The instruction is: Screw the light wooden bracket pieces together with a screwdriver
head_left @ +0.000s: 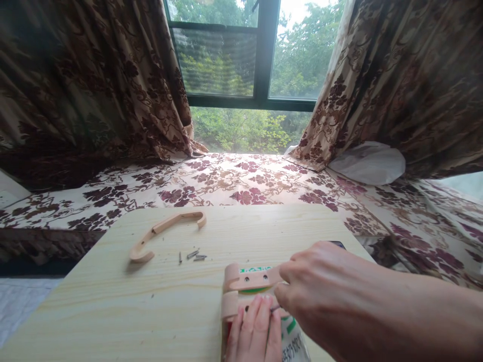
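My left hand (254, 329) lies with its fingers stretched flat over the nearer curved wooden strip (229, 306), pressing it down. That strip rests on a printed carton (292, 347) with green marks and dark characters. Alongside, the farther curved wooden strip (252, 280) lies across the same carton, with two dark round holes or screw heads showing. My right hand (305, 286) is closed in a pinch above the strips' right ends. A short metal shaft, seemingly a screw (274, 308), shows beneath its fingers, against the nearer strip. The fingertips themselves are mostly hidden.
A loose C-shaped wooden piece (166, 229) lies at the table's far left. Several loose screws (194, 255) are near it. Behind my right hand a dark object's edge (337, 245) shows. The pale wooden table (113, 306) borders a flowered-cloth ledge (241, 181) below the window.
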Tool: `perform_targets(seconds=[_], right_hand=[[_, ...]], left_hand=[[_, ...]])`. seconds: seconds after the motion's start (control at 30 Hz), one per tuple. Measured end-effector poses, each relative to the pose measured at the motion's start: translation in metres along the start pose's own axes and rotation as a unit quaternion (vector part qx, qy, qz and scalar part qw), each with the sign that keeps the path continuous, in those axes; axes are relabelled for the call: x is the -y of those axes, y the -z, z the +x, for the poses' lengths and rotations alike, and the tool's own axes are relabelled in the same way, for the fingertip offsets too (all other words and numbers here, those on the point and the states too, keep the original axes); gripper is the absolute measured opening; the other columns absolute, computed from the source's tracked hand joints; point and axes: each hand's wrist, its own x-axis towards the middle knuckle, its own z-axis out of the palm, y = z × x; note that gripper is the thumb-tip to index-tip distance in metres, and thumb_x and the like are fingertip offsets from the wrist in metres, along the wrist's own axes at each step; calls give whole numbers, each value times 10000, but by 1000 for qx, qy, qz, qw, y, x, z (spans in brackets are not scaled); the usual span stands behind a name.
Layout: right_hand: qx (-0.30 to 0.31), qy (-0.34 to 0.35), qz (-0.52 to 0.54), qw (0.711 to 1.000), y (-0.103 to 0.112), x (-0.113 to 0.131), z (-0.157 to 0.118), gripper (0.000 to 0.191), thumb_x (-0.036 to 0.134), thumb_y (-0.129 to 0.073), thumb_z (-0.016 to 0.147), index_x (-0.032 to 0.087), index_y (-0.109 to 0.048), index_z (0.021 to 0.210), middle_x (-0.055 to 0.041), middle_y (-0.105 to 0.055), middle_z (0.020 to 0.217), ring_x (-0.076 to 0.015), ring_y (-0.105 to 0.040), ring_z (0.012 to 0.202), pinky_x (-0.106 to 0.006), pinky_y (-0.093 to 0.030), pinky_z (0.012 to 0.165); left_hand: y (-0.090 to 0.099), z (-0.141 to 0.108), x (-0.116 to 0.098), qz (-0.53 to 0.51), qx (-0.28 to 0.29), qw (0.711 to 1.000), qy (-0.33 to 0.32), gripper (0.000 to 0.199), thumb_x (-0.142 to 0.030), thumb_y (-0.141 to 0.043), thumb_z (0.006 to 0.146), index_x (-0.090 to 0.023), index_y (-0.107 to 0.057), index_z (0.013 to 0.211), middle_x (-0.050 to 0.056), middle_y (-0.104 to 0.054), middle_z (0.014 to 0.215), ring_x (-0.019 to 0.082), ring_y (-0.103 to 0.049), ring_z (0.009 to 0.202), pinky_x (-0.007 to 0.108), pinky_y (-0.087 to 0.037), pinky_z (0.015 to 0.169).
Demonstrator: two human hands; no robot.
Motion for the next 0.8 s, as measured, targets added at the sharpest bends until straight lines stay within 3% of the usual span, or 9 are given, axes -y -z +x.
perform_targets(seconds=[0.03,0.07,0.17,0.3,0.33,0.43,0.57,0.67,0.8], right_hand=[[3,-2,-7,1000,0,1,1,158,28,-537,742,147,-622,802,-55,-635,689,-148,-553,588,-273,-345,530],[8,-5,-15,1000,1,1,1,160,27,-544,735,146,-627,803,-57,-636,688,-150,-553,585,-275,-343,526],[23,-3,-29,999,4,4,2,146,34,-564,723,150,-637,771,-53,-631,647,-156,-546,566,-281,-334,510],[11,1,-43,999,1,7,0,138,49,-589,717,170,-615,657,-48,-606,583,-164,-527,544,-294,-311,486],[2,1,-50,999,-2,7,0,138,46,-592,712,170,-612,653,-52,-607,591,-165,-524,544,-296,-301,477],[-28,2,-69,997,-10,6,4,138,27,-581,707,156,-622,737,-57,-619,664,-158,-511,548,-290,-256,452],[24,-33,-58,997,-5,5,11,175,58,-558,775,165,-576,638,-3,-534,552,-110,-371,422,-282,-198,418],[75,-69,-51,993,7,8,11,203,76,-538,812,162,-577,632,3,-510,544,-110,-282,397,-298,-168,398],[78,-85,-38,993,14,14,10,164,40,-526,804,158,-601,718,-22,-564,668,-113,-327,459,-285,-177,419]], left_hand=[[4,7,5,2,21,998,-54,129,-197,-511,835,-247,-612,898,-35,-689,898,138,-596,960,299,-380,959],[8,13,11,-8,88,987,-135,167,-252,-459,871,-243,-610,943,-32,-688,936,137,-596,958,288,-406,898],[20,24,21,-2,112,978,-178,355,-421,-326,919,-210,-612,935,-4,-695,916,155,-612,899,313,-425,806],[15,21,5,-6,67,995,-80,455,-379,-191,942,-183,-601,910,26,-696,867,169,-618,845,354,-409,815],[11,18,-1,-13,38,999,-30,478,-348,-154,942,-176,-598,907,45,-693,861,182,-615,859,373,-403,833],[8,17,-9,-28,25,999,10,467,-327,-162,932,-165,-600,916,69,-688,896,206,-596,925,396,-391,858],[23,27,4,-16,95,991,-95,430,-401,-260,915,-158,-609,983,43,-689,972,181,-595,939,345,-397,833],[32,33,12,-4,127,986,-110,431,-430,-306,898,-150,-604,1033,41,-682,1027,179,-597,964,334,-398,846],[31,30,11,-4,136,985,-107,431,-446,-344,884,-154,-589,1084,40,-666,1088,183,-584,1023,335,-397,881]])
